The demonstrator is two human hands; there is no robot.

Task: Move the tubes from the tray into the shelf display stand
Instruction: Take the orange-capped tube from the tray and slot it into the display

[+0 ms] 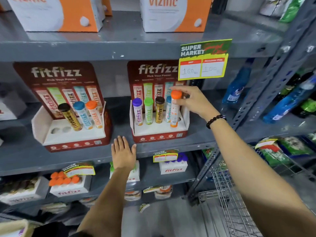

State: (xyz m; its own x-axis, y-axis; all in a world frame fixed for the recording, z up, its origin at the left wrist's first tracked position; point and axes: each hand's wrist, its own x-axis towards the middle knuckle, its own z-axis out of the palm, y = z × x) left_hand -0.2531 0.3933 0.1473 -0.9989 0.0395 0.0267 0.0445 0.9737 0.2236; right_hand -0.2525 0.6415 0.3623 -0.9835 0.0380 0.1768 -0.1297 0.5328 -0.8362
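Note:
Two red fitfizz display stands sit on the middle grey shelf. The right stand (159,132) holds purple (138,112), green (148,111), brown (159,110) and blue capped tubes. My right hand (193,101) grips the orange-capped tube (174,113) near its cap, its base at the stand's rightmost hole. The left stand (73,137) holds brown, blue and orange capped tubes, with two empty holes at its left. My left hand (123,153) lies flat on the shelf edge between the stands, fingers spread, holding nothing. A white tray of orange-capped tubes (68,183) sits on the shelf below.
Other white fitfizz trays (172,166) stand on the lower shelf. A yellow price sign (203,60) hangs above the right stand. Vizinc boxes (172,14) fill the top shelf. Bottles stand on racks at right, and a wire trolley (227,202) is at lower right.

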